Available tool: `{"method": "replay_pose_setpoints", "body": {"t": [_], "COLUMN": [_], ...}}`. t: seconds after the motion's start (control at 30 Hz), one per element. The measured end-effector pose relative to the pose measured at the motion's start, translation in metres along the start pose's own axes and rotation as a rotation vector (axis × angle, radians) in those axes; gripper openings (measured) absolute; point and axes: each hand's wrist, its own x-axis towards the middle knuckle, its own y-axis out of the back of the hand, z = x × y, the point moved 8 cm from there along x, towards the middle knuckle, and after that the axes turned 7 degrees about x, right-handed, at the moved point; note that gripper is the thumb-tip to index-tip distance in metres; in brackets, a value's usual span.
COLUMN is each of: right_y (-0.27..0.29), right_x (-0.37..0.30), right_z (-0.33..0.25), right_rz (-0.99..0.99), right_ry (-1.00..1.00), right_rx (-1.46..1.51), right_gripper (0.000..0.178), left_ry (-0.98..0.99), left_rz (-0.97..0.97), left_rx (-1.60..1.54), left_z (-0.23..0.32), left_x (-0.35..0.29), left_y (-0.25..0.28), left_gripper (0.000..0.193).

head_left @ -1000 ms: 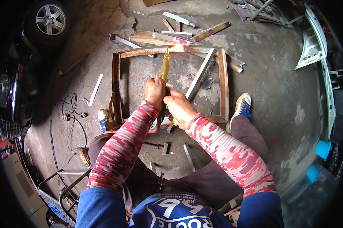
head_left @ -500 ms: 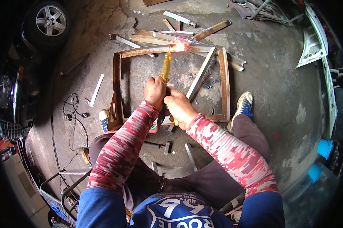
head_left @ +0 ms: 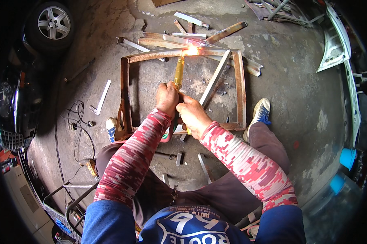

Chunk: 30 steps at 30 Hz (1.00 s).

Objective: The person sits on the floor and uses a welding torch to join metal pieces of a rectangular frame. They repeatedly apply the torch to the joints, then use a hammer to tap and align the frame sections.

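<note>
on the concrete floor (head_left: 297,81) of a garage lies a rusty rectangular steel frame (head_left: 241,87), with a loose diagonal bar (head_left: 214,79) leaning across it. both hands hold one welding torch (head_left: 178,73) with a brass-yellow body: the left hand (head_left: 167,97) has its fingers closed around the handle, and the right hand (head_left: 192,115) is wrapped just behind it, also gripping. the tip points at the far top rail, where a bright flame spot (head_left: 192,50) touches the metal. it seems the step in hand is heating or joining at this point of the rail. the next move probably needs a steady tip and slow travel along the seam. scrap strips (head_left: 228,32) lie beyond, and a car wheel (head_left: 53,22) stands far left.
</note>
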Motion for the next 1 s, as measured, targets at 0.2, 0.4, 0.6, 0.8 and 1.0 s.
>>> {"method": "replay_pose_setpoints", "body": {"t": [0.2,0.4,0.6,0.8,1.0], "right_y": [0.000,0.003,0.004,0.004,0.005], "right_x": [0.003,-0.001,-0.001,0.001,0.001], "right_z": [0.002,0.003,0.003,0.005,0.003], "right_rz": [-0.006,0.008,0.029,0.027,0.028], "right_ry": [0.008,-0.022,-0.037,-0.023,-0.021], "right_rx": [-0.008,-0.005,-0.026,-0.035,-0.052], "right_gripper": [0.050,0.049,0.051,0.054,0.054], "left_ry": [0.034,0.024,0.003,0.013,0.009], "left_rz": [-0.014,-0.009,-0.020,-0.017,-0.018], "left_rx": [-0.064,-0.015,-0.015,0.015,-0.004], "left_z": [0.001,-0.004,-0.010,-0.016,-0.015], "left_x": [-0.005,0.001,0.007,0.010,0.011], "left_y": [-0.002,-0.004,-0.006,-0.006,-0.007], "left_gripper": [0.045,0.044,0.038,0.044,0.042]}}
